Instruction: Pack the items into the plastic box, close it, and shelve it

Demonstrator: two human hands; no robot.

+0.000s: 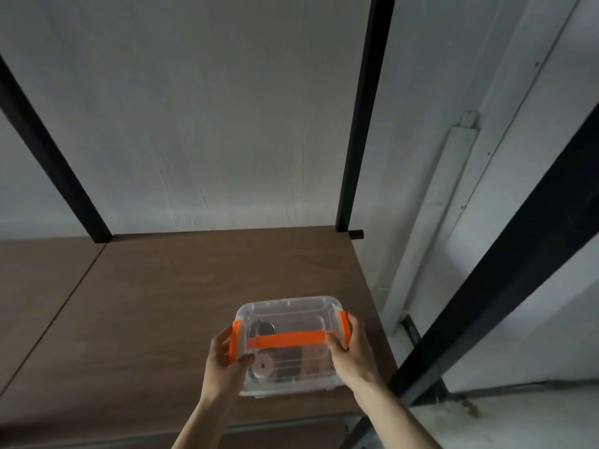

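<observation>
Left hand (227,361) and right hand (351,350) clamped on closed plastic box (288,319) between them, on shelf (146,303).

No legible text anywhere.

1. One clear plastic box (288,343), lid on.
2. Two orange side latches (234,343), plus one orange handle (287,339).
3. Two bare hands: left hand (225,362), right hand (351,353).
4. One brown shelf board (146,303).
</observation>
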